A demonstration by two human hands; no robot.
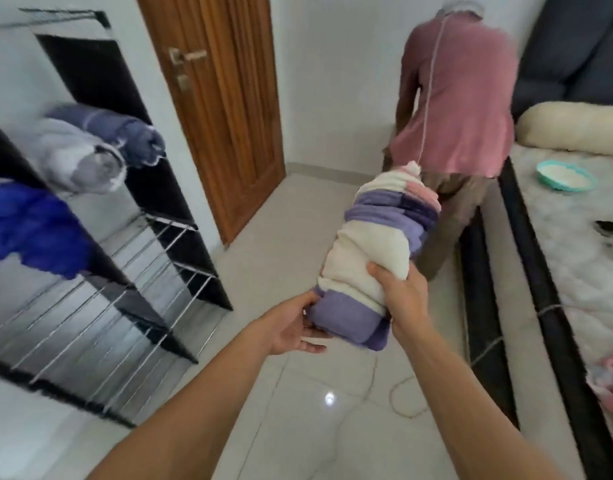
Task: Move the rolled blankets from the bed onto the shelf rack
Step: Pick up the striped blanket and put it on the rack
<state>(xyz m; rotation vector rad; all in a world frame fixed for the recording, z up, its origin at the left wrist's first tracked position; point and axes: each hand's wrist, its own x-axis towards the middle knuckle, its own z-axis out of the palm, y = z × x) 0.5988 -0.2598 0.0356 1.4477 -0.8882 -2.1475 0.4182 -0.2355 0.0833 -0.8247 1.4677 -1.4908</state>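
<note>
Rack is seen at frame left. Grey roll, navy roll and blue roll are stowed on its upper shelves. Bed is located well right of rack. Blanket is held mid-air right of rack, between rack and bed. Right hand is curled round blanket's white section. Left hand is laid under blanket's near end, fingers extended.

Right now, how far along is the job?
Done: grey-white, dark blue and bright blue rolled blankets on the black wire shelf rack. In hand: right hand grips, left hand supports a purple-and-cream rolled blanket. Left: shelving it, maybe the pink bundle on the bed.
</note>
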